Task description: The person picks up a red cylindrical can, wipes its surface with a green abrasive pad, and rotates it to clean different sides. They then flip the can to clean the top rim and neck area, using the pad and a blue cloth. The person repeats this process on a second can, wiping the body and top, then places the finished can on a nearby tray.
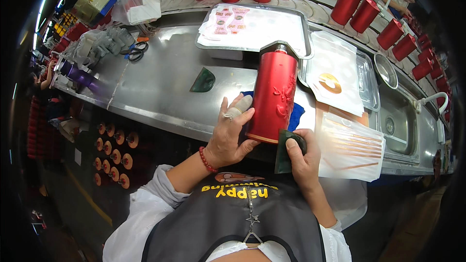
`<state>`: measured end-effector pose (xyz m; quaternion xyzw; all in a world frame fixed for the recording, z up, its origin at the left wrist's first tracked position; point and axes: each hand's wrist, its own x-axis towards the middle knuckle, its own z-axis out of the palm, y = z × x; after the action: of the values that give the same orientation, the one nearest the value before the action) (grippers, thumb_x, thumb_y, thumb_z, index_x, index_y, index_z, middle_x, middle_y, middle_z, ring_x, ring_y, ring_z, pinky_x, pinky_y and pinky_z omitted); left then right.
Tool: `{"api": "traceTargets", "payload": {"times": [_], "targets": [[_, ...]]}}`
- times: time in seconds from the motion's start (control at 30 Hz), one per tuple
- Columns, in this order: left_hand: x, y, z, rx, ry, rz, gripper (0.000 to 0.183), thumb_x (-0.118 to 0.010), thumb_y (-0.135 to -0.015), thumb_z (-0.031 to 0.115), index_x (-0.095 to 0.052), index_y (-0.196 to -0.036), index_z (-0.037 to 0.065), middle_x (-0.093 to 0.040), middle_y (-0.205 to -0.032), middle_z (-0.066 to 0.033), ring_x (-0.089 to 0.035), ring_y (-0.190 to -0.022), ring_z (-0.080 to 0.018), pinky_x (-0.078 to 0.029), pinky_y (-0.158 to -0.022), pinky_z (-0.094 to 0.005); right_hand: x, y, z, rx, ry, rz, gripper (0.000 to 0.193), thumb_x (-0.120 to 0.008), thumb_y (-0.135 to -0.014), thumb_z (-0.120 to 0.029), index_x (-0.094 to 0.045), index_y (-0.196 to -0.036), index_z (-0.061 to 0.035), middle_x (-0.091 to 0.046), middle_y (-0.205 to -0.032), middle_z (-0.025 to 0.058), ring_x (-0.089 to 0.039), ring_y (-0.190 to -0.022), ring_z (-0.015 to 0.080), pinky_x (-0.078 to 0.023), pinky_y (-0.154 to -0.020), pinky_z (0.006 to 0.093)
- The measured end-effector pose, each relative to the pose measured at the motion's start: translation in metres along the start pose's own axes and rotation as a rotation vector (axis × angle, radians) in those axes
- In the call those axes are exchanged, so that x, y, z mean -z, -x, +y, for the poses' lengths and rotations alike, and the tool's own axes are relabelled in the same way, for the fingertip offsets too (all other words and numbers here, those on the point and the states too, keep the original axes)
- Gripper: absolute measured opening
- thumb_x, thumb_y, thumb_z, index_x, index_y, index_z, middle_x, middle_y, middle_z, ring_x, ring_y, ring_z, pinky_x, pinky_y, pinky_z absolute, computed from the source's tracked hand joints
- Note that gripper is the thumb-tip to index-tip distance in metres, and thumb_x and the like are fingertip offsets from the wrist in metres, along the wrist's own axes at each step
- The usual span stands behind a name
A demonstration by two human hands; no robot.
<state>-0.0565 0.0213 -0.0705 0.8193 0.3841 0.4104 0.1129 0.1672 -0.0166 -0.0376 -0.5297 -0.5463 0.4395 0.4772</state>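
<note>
A glossy red bottle (273,94) with a raised floral pattern lies in front of me, its neck pointing away and its gold-rimmed base towards me. My left hand (230,128), a pale cover on one finger and a red bead bracelet at the wrist, steadies the bottle's lower left side with thumb and fingers. In my right hand (305,157) a dark green scraper (283,155) is pinched, its edge up against the bottle's lower right side. A similar dark green scraper (204,80) rests on the steel table (165,75). A blue cloth (296,116) shows behind the bottle.
Sticker sheets lie on a metal tray (201,39) and beside it. Copper-coloured strips (357,145) sit to the right, near a sink (395,121). Scissors (137,52) and a purple bottle (80,75) are left. Several red bottles (345,6) stand on the far conveyor.
</note>
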Motion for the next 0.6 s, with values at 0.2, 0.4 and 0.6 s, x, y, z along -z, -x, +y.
{"api": "traceTargets", "payload": {"times": [0.2,0.4,0.6], "targets": [[-0.003,-0.025,0.017,-0.099,-0.120,-0.074,0.078,-0.077,-0.083,0.034,-0.044,-0.145,0.001,-0.048,-0.146,-0.0225,-0.042,-0.138,-0.0440,-0.027,-0.114,-0.0612,-0.001,0.002,0.003,-0.008,-0.014,0.009,0.017,-0.064,-0.093,-0.015,-0.059,-0.101,-0.0013,-0.063,-0.079,0.0045,-0.057,-0.071,0.0113,-0.048,-0.067,0.0275],[0.005,0.002,0.009,0.076,-0.187,-0.099,0.082,-0.078,-0.084,0.038,-0.042,-0.145,-0.004,-0.048,-0.146,-0.0253,-0.043,-0.137,-0.0473,-0.026,-0.116,-0.0597,0.002,-0.001,-0.001,0.017,0.010,-0.057,0.016,-0.062,-0.096,-0.015,-0.055,-0.104,-0.0030,-0.055,-0.084,-0.0005,-0.050,-0.076,0.0069,-0.044,-0.069,0.0225],[-0.010,-0.012,0.003,-0.039,0.041,-0.026,0.090,-0.080,-0.080,0.039,-0.039,-0.147,-0.003,-0.046,-0.147,-0.0262,-0.043,-0.138,-0.0449,-0.020,-0.115,-0.0655,0.001,0.000,0.002,0.011,-0.012,-0.027,0.019,-0.066,-0.092,-0.016,-0.059,-0.101,-0.0004,-0.065,-0.078,0.0067,-0.059,-0.070,0.0119,-0.049,-0.065,0.0285]]}}
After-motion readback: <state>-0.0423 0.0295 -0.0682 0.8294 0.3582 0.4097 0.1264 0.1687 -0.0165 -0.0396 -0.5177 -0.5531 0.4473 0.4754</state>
